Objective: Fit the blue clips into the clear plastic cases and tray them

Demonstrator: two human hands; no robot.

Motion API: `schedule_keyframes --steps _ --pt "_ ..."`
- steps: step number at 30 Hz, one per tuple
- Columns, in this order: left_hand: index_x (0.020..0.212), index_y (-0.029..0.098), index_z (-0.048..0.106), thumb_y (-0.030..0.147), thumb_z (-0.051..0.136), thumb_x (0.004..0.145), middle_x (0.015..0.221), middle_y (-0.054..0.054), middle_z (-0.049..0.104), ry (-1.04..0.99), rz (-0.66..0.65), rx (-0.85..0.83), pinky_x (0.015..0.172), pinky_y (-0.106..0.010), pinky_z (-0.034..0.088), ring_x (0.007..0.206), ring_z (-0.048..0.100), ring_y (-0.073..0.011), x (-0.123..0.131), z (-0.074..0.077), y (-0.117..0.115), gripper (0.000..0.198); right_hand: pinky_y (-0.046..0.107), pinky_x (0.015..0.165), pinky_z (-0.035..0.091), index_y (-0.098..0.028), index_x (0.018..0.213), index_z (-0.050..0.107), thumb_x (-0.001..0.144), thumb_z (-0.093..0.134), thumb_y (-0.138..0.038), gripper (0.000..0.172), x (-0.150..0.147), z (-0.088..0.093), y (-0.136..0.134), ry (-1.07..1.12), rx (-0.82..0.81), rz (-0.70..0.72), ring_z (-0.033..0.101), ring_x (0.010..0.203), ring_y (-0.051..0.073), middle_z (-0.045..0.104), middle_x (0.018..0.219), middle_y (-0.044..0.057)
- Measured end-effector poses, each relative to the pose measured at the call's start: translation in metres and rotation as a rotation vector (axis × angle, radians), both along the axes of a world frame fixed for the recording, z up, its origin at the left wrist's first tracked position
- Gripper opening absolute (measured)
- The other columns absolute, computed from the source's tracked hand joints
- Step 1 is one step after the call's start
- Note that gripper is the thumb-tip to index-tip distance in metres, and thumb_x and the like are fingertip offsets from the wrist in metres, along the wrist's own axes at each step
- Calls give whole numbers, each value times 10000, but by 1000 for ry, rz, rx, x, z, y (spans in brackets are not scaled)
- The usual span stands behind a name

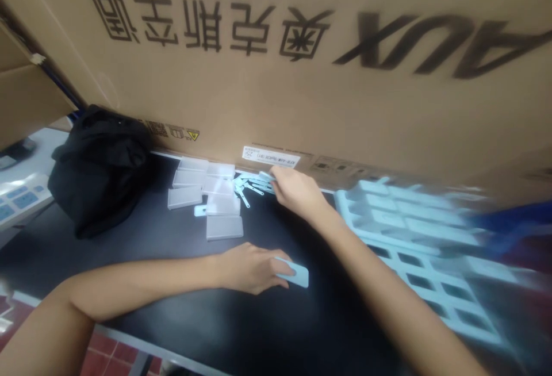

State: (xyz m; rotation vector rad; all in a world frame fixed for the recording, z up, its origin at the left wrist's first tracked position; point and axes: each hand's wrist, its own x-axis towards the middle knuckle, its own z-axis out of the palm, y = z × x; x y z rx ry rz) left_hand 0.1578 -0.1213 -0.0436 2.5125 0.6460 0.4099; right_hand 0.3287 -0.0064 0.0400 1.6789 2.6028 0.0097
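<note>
My left hand (252,269) is closed on a light-blue flat plastic piece (301,275) with rounded corners, held above the black table. Farther back, my right hand (299,192) reaches the pile of small light-blue plastic strips (244,195). Its thumb and fingers are pinched on one strip (265,176) at the pile's right end. Left of the pile lie several translucent rectangular cases (224,227), some overlapping. A light-blue piece (200,210) shows partly from beside one case.
A large cardboard box (224,94) stands along the table's back edge. At the left sits a black cloth bundle (103,169). Light-blue trays with compartments (397,232) are on the right, blurred, partly behind my right forearm. The black tabletop (172,318) ends at a pale front edge.
</note>
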Motion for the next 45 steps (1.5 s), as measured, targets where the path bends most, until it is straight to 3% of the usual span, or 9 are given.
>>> schedule_keyframes --steps 4,8,13,19,25,29,34,38,45 --pt "1230 278 673 412 610 1058 1284 -12 736 26 12 5 639 -211 556 869 781 -154 0 -1 1 227 311 741 432 -181 1294 565 1049 476 -231 265 34 -12 -13 45 -32 -85 710 980 254 759 1156 111" --pt "1224 289 677 360 622 1051 1271 -8 739 35 -6 2 725 -223 584 892 779 -156 2 0 2 196 317 770 434 -170 1155 632 1035 495 -222 189 52 -28 -17 19 -61 -95 680 1004 254 742 1124 122" --pt "1260 298 679 313 618 1048 1247 -32 739 26 -28 -20 830 -246 606 1025 770 -185 3 -2 3 221 359 939 459 -123 1143 656 1041 530 -262 214 35 -31 -11 38 36 13 618 1143 294 697 1183 180" --pt "1261 291 693 328 636 1040 1251 -34 745 -4 -28 -76 887 -263 611 1054 771 -197 2 -2 5 232 316 833 437 -106 1197 639 1000 463 -77 265 5 -31 -6 -25 -95 83 662 1083 266 718 1161 157" --pt "1304 286 672 317 639 1038 1297 -37 749 28 -15 -131 925 -300 618 1089 778 -221 2 5 6 270 312 789 437 -118 1099 672 916 503 -67 254 17 -28 -8 81 -92 45 675 922 237 737 1080 145" --pt "1422 273 595 304 679 1016 1339 -66 748 51 4 -132 934 -318 618 1139 774 -251 3 7 5 416 296 683 460 -196 826 608 891 545 -139 107 43 -8 -38 454 -92 75 601 696 178 671 787 43" --pt "1564 254 430 405 672 1020 1210 -94 799 102 32 -107 837 -343 630 991 813 -281 3 4 4 613 308 682 551 -247 924 607 996 561 -170 115 62 9 -111 1055 -89 283 662 765 182 682 836 25" --pt "1625 218 276 429 613 1042 1186 -104 805 121 33 -84 777 -355 635 938 820 -296 1 -1 4 705 290 669 544 -240 1036 593 973 541 -55 202 55 -6 -149 1064 -51 340 636 767 162 649 866 28" --pt "1606 235 249 468 591 1049 1159 -72 812 144 60 -64 694 -311 611 843 820 -267 -1 0 5 694 301 746 519 -219 1054 538 985 496 -30 206 43 -24 -154 981 38 307 564 867 167 579 932 40"
